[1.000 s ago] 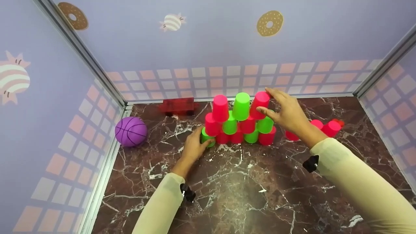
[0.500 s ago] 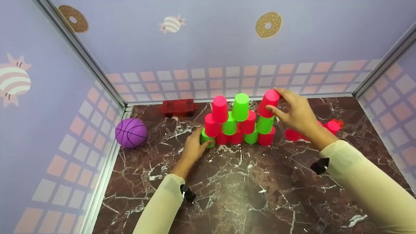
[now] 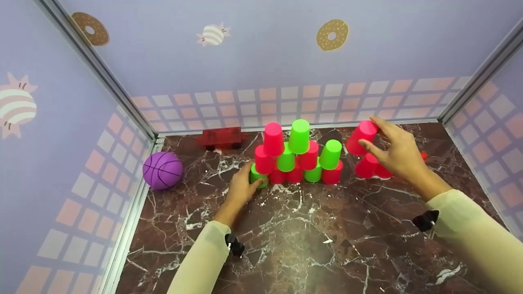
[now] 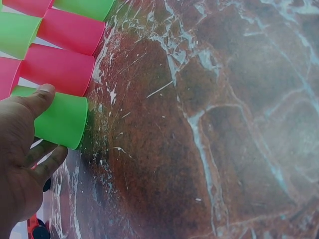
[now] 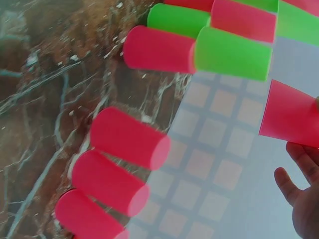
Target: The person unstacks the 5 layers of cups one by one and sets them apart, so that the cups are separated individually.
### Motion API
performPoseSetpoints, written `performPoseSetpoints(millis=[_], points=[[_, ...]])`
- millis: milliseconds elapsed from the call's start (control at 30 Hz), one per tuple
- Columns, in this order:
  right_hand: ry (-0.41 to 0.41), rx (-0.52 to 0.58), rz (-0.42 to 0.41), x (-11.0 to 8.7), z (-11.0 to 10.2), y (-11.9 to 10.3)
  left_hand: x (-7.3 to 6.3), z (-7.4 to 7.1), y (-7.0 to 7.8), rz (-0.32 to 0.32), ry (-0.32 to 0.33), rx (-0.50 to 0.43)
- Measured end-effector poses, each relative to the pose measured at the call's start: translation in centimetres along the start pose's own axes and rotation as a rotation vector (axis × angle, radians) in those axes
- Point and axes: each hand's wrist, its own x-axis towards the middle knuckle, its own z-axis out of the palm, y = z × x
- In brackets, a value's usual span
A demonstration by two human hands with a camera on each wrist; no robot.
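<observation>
My right hand (image 3: 402,157) grips an upside-down pink cup (image 3: 361,138) between thumb and fingers, raised off the surface. Just below it stand several pink cups (image 3: 366,165), partly hidden by that hand in the head view. To the left rises a pyramid of upside-down pink and green cups, with a pink cup (image 3: 273,139) and a green cup (image 3: 299,136) on top. A green cup (image 3: 331,154) forms the right end of its middle row. At the bottom left corner, my left hand (image 3: 240,187) holds a green cup (image 4: 65,122) between thumb and fingers.
A purple ball (image 3: 163,170) lies by the left wall. Near the back wall sits a translucent red toy vehicle (image 3: 222,138). Something small and red (image 3: 424,156) peeks out behind the right hand. Patterned walls (image 3: 278,61) border the brown marbled surface (image 3: 302,241).
My right hand has lifted the pink cup off the right end of the pyramid's top row and carried it right, over the separate pink cups. My left hand stays on its green cup.
</observation>
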Motion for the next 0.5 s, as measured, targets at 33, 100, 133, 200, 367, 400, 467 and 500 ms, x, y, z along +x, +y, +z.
performPoseSetpoints(millis=[33,100,133,200,367,400,467,500], points=[[0.006,-0.006,0.003,-0.3,-0.1,0.3,0.2,0.4,-0.7,0.011,0.008,0.003],[0.017,-0.022,0.008,-1.0,-0.4,0.8,0.5,1.4,-2.3,0.027,0.021,0.017],[0.021,-0.031,0.009,-1.4,-0.5,1.1,0.6,1.9,-3.1,0.037,0.027,0.023],[0.030,-0.042,0.013,-2.2,-0.7,1.7,0.8,2.4,-4.0,0.038,0.021,0.031],[0.024,-0.058,0.052,-4.6,-0.3,3.2,1.1,3.2,-5.5,0.025,0.000,0.057],[0.014,-0.060,0.067,-5.1,-0.1,3.4,1.1,3.1,-5.4,0.023,-0.002,0.053],[-0.010,-0.063,0.094,-6.1,0.2,3.9,0.8,2.3,-4.3,0.028,-0.003,0.038],[-0.022,-0.065,0.106,-6.6,0.4,4.1,0.7,2.1,-3.9,0.030,0.003,0.033]])
